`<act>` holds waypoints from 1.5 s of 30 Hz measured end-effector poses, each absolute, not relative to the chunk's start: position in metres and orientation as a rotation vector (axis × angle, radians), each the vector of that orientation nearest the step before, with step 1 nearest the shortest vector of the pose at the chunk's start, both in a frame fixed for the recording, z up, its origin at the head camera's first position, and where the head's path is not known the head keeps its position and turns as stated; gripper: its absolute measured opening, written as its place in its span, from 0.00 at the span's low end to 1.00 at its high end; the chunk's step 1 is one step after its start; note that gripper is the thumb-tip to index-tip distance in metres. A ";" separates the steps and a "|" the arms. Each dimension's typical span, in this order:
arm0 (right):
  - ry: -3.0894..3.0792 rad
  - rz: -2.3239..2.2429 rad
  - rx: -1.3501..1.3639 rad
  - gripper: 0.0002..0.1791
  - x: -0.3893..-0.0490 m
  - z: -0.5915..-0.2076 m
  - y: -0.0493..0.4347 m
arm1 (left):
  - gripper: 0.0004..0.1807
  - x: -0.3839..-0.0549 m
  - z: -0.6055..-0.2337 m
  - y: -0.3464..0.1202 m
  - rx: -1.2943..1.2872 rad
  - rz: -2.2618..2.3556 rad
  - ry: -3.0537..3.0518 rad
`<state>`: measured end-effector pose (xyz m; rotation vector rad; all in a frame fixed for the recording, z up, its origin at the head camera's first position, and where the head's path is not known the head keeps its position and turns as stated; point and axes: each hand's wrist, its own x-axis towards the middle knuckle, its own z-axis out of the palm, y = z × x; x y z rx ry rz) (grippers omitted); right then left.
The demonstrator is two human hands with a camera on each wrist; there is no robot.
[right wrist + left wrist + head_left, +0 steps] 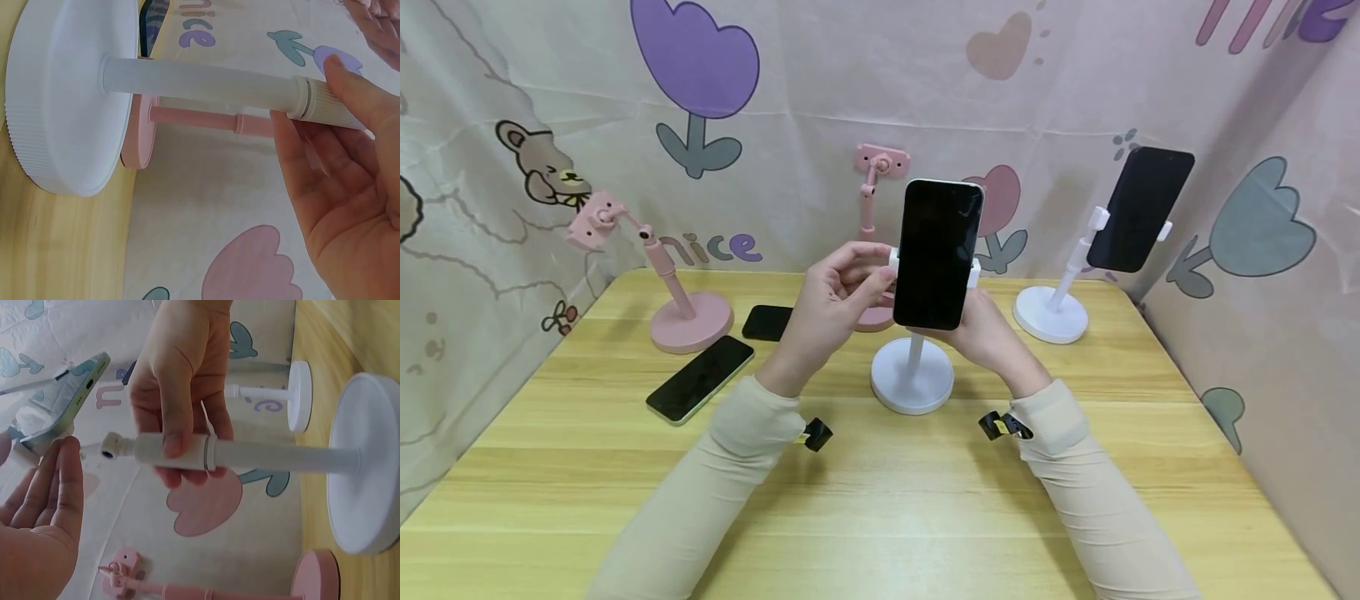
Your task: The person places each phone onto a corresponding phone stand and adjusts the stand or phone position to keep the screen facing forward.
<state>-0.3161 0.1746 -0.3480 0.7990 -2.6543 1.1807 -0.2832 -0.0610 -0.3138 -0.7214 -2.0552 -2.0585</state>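
A black-screened phone stands upright in the clamp of a white phone stand. My left hand is at the clamp's left end, pinching it between thumb and fingertips. Behind the phone, my right hand is partly hidden in the head view. The right wrist view shows its thumb and fingers gripping the ribbed upper collar of the stand's post. Below that grip, the round white base sits on the wooden table.
A second white stand at the right holds another phone, tilted. Two pink stands stand at the left and at the back middle. Two phones lie on the table left of my left hand. A printed cloth hangs behind.
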 end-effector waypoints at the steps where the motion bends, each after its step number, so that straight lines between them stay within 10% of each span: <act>1: -2.652 1.184 0.797 0.25 -0.316 -0.348 0.175 | 0.15 -0.283 -0.314 -0.063 -0.725 -2.055 -2.044; 45: -2.703 1.222 0.660 0.27 -0.326 -0.350 0.186 | 0.08 -0.313 -0.360 -0.116 -0.678 -1.017 -2.624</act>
